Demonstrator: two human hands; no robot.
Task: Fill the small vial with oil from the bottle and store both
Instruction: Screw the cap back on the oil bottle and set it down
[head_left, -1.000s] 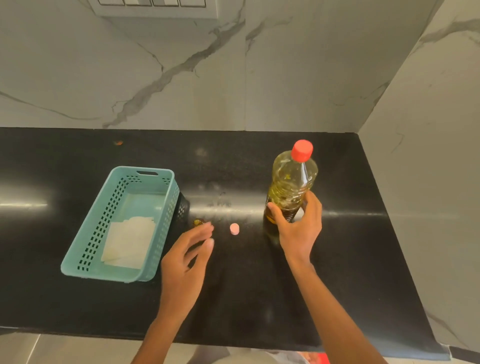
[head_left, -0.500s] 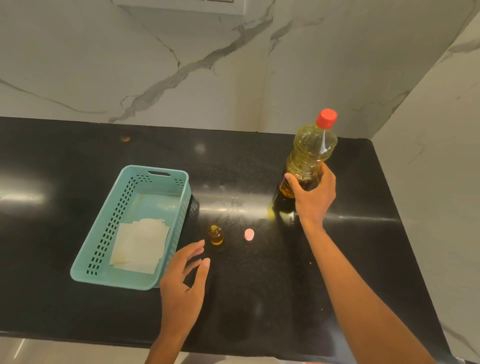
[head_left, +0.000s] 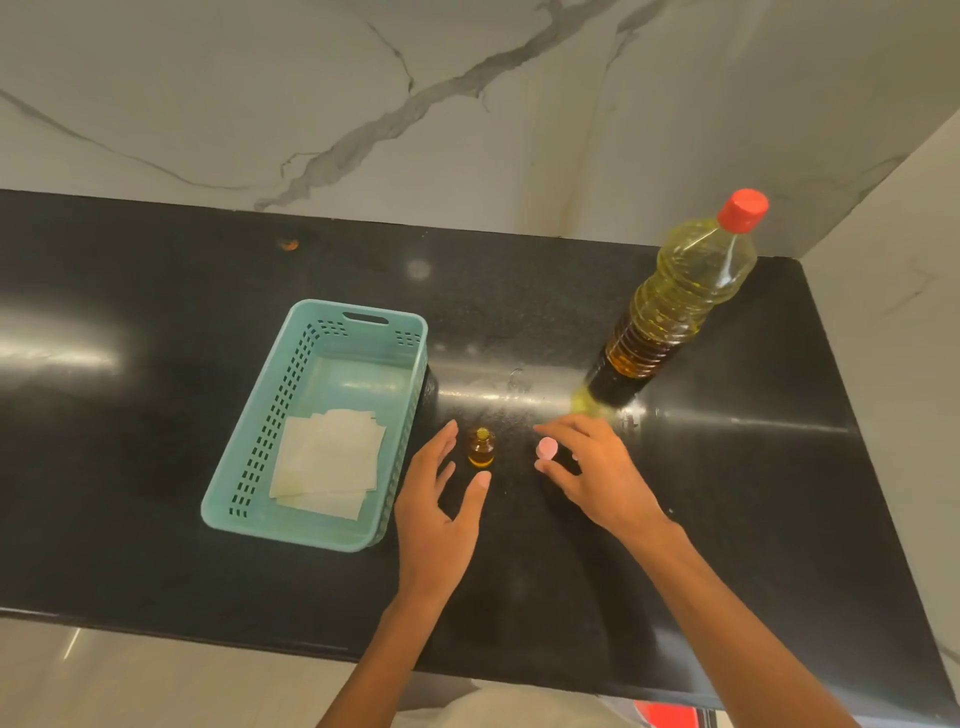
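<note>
**Hands at vial & cap**

L hand (head_left: 441, 501) fingers spread wide, flanking small amber glass vial (head_left: 481, 448), uncapped, on black stone counter (head_left: 156, 467) beside teal plastic basket (head_left: 285, 532). R hand (head_left: 597, 475) fingers curve round small pink cap (head_left: 547, 448); can't tell if gripping. Tall clear plastic oil bottle (head_left: 675, 312), red-capped, stands behind, untouched.

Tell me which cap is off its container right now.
The small pink cap, loose between thumb and forefinger of the right hand; the red cap sits on the oil bottle.

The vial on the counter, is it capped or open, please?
Open: the vial stands uncapped; a pink cap lies apart beside it.
</note>
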